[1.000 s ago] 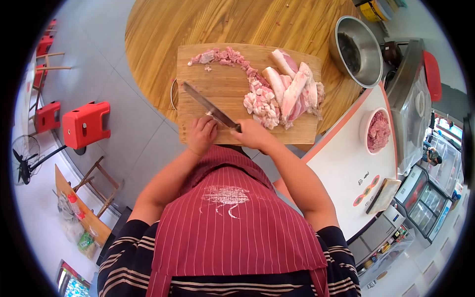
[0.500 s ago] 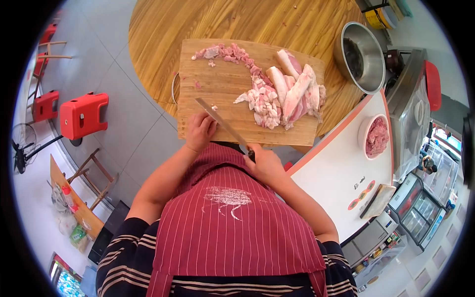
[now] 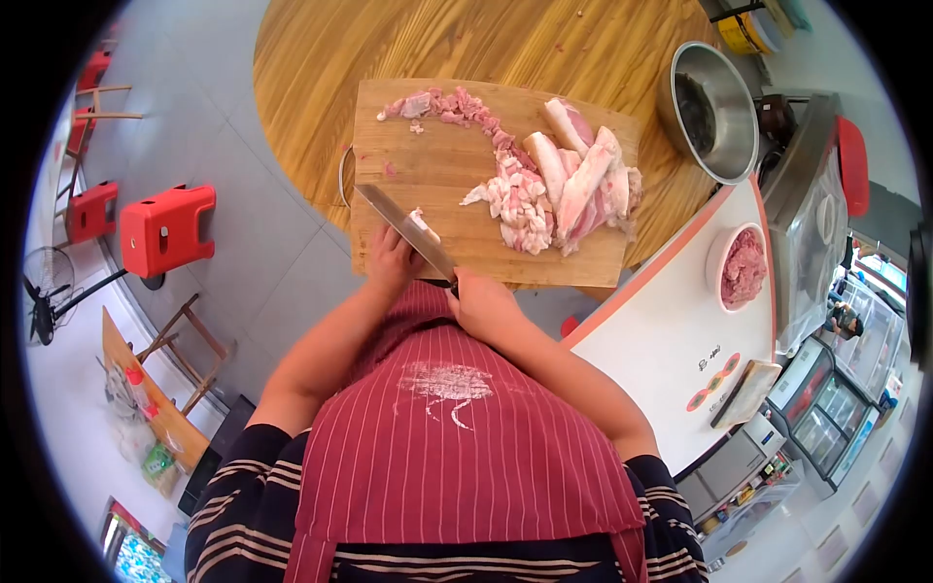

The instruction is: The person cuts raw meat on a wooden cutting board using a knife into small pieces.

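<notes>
A kitchen knife (image 3: 397, 219) with a long, broad blade lies slantwise over the near left of the wooden cutting board (image 3: 428, 160). My right hand (image 3: 486, 303) is closed around its dark handle. Just on the near side of the blade is my left hand (image 3: 391, 260), its fingers curled down on the board; whatever they hold is hidden. A small pale piece of meat (image 3: 424, 225) shows against the blade's far side. Right of it are a heap of chopped meat (image 3: 520, 209) and several thick, fatty strips of meat (image 3: 583, 185). Smaller pink bits (image 3: 457, 105) trail along the board's far side.
The board rests on a round wooden table (image 3: 321, 97). A steel bowl (image 3: 739, 117) stands at the far right. On the white table (image 3: 641, 360) to the right is a bowl of minced meat (image 3: 743, 272). A red stool (image 3: 165, 231) stands on the floor at left.
My right hand has shifted left with the knife, and the blade is now close against my left hand. More of the small meat piece shows beyond the blade.
</notes>
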Motion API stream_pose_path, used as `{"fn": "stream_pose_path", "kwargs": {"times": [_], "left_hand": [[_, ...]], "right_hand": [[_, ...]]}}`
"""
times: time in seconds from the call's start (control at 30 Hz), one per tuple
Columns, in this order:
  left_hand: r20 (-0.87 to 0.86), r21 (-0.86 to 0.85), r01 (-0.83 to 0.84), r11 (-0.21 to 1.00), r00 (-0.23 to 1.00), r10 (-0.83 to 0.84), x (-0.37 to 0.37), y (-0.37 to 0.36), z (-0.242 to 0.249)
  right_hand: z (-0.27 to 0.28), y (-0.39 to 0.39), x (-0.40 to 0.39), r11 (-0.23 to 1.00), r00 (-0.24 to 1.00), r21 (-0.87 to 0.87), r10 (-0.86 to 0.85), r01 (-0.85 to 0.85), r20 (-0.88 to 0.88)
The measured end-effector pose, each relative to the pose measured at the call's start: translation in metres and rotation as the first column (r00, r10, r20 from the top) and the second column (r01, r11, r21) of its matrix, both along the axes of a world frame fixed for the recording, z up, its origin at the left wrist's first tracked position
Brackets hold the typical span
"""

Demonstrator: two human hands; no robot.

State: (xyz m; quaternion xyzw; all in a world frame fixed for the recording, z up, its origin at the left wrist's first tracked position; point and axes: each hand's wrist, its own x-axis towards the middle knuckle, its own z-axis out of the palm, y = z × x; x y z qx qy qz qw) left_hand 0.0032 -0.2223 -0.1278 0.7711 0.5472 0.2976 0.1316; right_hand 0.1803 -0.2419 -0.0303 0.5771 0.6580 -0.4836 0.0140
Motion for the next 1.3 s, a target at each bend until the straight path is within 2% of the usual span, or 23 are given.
{"fn": "stream_pose_path", "kwargs": {"times": [0.03, 0.1, 0.23, 0.33, 0.4, 0.5, 0.53, 0.57, 0.63, 0.73, 0.8, 0.87, 0.9, 0.97, 1.07, 1.13, 1.2, 1.23, 1.27, 1.3], "left_hand": [[-0.021, 0.03, -0.001, 1.0, 1.0, 0.002, 0.001, -0.001, -0.002], [-0.041, 0.056, -0.007, 0.998, 0.999, 0.009, 0.001, -0.002, -0.003], [-0.003, -0.012, -0.055, 0.998, 0.998, 0.055, 0.003, -0.004, -0.002], [0.005, 0.009, -0.065, 0.998, 0.998, 0.065, 0.004, -0.003, -0.001], [-0.019, 0.034, -0.062, 0.998, 0.998, 0.062, 0.001, 0.0, -0.001], [0.028, 0.081, -0.032, 0.996, 0.999, 0.029, 0.001, -0.001, -0.005], [-0.023, 0.069, -0.038, 0.997, 0.999, 0.04, 0.002, -0.003, -0.004], [-0.076, 0.056, -0.05, 0.997, 0.996, 0.054, 0.001, -0.003, -0.005], [-0.064, 0.026, -0.06, 0.998, 0.996, 0.061, 0.002, -0.003, -0.001], [-0.027, -0.018, -0.065, 0.998, 0.998, 0.064, 0.001, -0.003, 0.001], [0.007, -0.019, -0.053, 0.998, 0.999, 0.053, 0.003, -0.004, 0.001], [-0.057, 0.051, -0.07, 0.996, 0.996, 0.073, 0.003, -0.001, 0.002], [-0.063, 0.062, -0.067, 0.996, 0.996, 0.071, 0.002, -0.002, 0.001], [-0.074, -0.006, -0.032, 0.999, 0.997, 0.032, -0.002, -0.005, -0.008], [-0.063, -0.055, -0.047, 0.997, 0.997, 0.044, -0.002, -0.011, -0.014], [-0.047, -0.013, -0.052, 0.999, 0.998, 0.052, 0.002, -0.008, -0.008], [-0.036, 0.013, -0.07, 0.997, 0.997, 0.07, 0.004, -0.007, 0.0], [0.008, 0.03, -0.067, 0.997, 0.998, 0.067, 0.004, -0.005, 0.004], [0.052, 0.048, -0.063, 0.997, 0.997, 0.061, 0.002, -0.005, 0.006], [0.052, 0.043, -0.068, 0.997, 0.996, 0.066, 0.001, -0.006, 0.007]], "right_hand": [[0.004, -0.002, 0.003, 1.0, 1.0, 0.003, -0.002, 0.002, 0.001], [0.02, -0.012, 0.017, 0.989, 0.995, -0.15, -0.005, 0.021, 0.104], [0.029, -0.035, 0.035, 0.978, 0.985, -0.206, 0.0, 0.035, 0.17], [0.014, -0.016, 0.016, 0.986, 0.989, -0.168, 0.004, 0.021, 0.145], [-0.006, -0.002, -0.003, 0.998, 0.997, -0.063, -0.007, 0.012, 0.082], [-0.007, 0.007, -0.009, 0.999, 0.996, -0.038, -0.003, 0.006, 0.093], [-0.004, 0.005, -0.003, 0.999, 0.995, -0.032, -0.005, 0.008, 0.097], [0.002, -0.001, 0.008, 0.997, 0.995, -0.072, -0.009, 0.015, 0.095], [0.012, -0.019, 0.028, 0.992, 0.996, -0.124, 0.001, 0.011, 0.09], [0.025, -0.03, 0.041, 0.972, 0.982, -0.236, 0.032, 0.013, 0.187], [0.02, -0.019, 0.028, 0.985, 0.99, -0.173, -0.001, 0.026, 0.14], [-0.004, 0.006, 0.002, 0.994, 0.999, -0.112, 0.009, -0.004, 0.044], [-0.014, 0.019, -0.016, 0.998, 0.998, -0.062, -0.013, 0.017, 0.061], [-0.027, 0.038, -0.032, 0.999, 0.997, 0.004, -0.041, 0.041, 0.063], [-0.031, 0.05, -0.03, 0.998, 1.0, 0.054, 0.012, -0.012, -0.014], [-0.025, 0.052, 0.006, 0.996, 0.991, 0.03, 0.088, -0.085, -0.102], [-0.034, 0.044, 0.058, 0.999, 0.998, 0.01, 0.033, -0.032, -0.055], [-0.026, 0.044, 0.081, 0.98, 0.989, -0.156, -0.132, 0.121, -0.06], [-0.015, 0.044, 0.094, 0.91, 0.955, -0.316, -0.294, 0.268, -0.035], [-0.006, 0.044, 0.096, 0.91, 0.957, -0.32, -0.289, 0.264, -0.033]]}}
